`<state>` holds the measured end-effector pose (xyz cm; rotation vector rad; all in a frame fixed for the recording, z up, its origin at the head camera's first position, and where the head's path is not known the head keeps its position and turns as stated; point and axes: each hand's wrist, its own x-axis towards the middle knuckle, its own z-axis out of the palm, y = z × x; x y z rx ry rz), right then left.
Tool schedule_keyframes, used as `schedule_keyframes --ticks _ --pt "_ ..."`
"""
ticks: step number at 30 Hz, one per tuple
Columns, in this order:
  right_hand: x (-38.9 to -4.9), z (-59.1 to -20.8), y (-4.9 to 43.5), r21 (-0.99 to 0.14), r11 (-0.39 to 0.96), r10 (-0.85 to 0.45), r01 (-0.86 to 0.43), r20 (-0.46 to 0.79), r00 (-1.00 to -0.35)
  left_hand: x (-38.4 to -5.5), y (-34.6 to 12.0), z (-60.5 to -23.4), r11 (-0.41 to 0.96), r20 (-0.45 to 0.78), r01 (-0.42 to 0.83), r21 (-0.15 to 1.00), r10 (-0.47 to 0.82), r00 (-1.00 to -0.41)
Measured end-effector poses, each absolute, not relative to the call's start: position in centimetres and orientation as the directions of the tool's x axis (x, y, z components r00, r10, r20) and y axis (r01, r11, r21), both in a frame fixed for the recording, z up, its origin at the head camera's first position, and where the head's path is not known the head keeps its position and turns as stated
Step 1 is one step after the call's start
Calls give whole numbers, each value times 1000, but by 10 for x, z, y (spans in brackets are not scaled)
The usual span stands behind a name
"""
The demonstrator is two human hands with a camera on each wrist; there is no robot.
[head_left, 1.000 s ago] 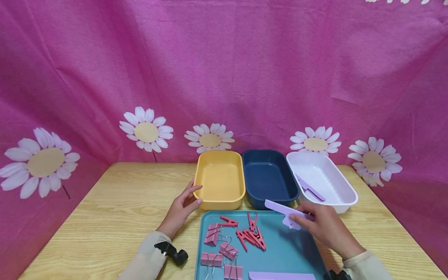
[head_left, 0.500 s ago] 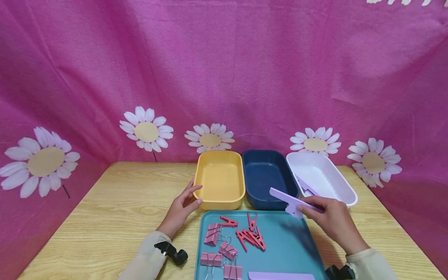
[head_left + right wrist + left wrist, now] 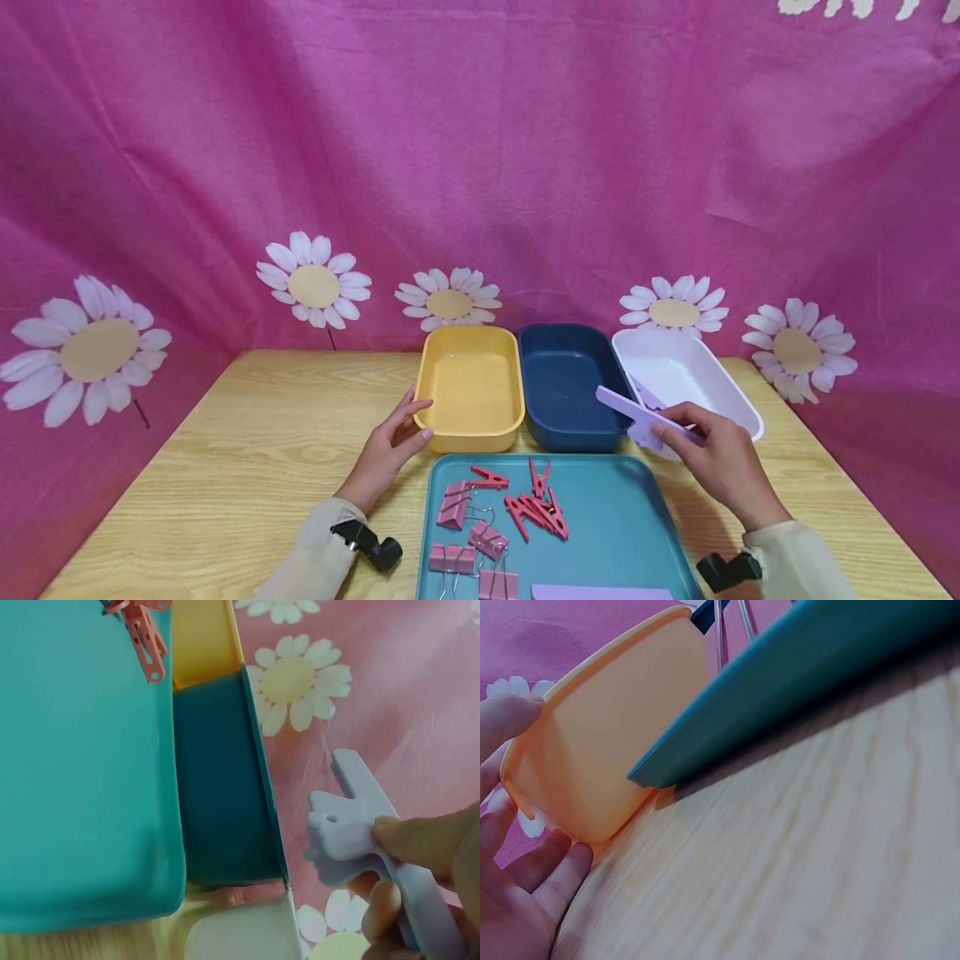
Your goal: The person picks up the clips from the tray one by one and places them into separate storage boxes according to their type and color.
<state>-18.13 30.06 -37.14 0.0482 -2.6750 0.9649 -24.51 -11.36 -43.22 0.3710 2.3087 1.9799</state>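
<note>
Between thumb and fingers, my right hand [image 3: 727, 467] pinches a light purple bag clip [image 3: 624, 406]. The clip is tilted in the air, over the front left of the white bin [image 3: 705, 375] and the navy bin's edge. In the right wrist view, the clip's scalloped grip [image 3: 345, 832] faces left. Another purple clip [image 3: 647, 395] lies in the white bin, partly hidden behind the held one. My left hand [image 3: 378, 462] touches the near left corner of the yellow bin [image 3: 471, 383], one finger over its rim. In the left wrist view, spread fingers [image 3: 566, 881] touch its lower wall.
A teal tray [image 3: 615, 508] in front holds several red clothespins [image 3: 551, 510], several pink binder clips [image 3: 453, 505] and one more purple clip [image 3: 600, 592]. The navy bin [image 3: 573, 379] stands between the yellow and white bins. A pink flowered cloth [image 3: 480, 167] hangs behind the table.
My right hand has carried the purple bag clip up and to the right, from above the tray to over the white bin's front. The left hand stays at the yellow bin.
</note>
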Motion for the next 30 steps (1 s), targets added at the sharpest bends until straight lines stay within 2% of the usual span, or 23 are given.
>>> schedule_keyframes --ticks 11,22,30 --pt "-188 -375 309 -596 793 77 -127 304 -949 -245 -113 -432 155 96 133 979 230 -969" --pt "-201 -378 322 -604 793 151 -78 319 -936 -244 -112 -431 145 100 135 980 230 -968" --pt "-210 -383 333 -663 748 237 33 221 -946 -244 -113 -431 144 101 135 980 225 -969"
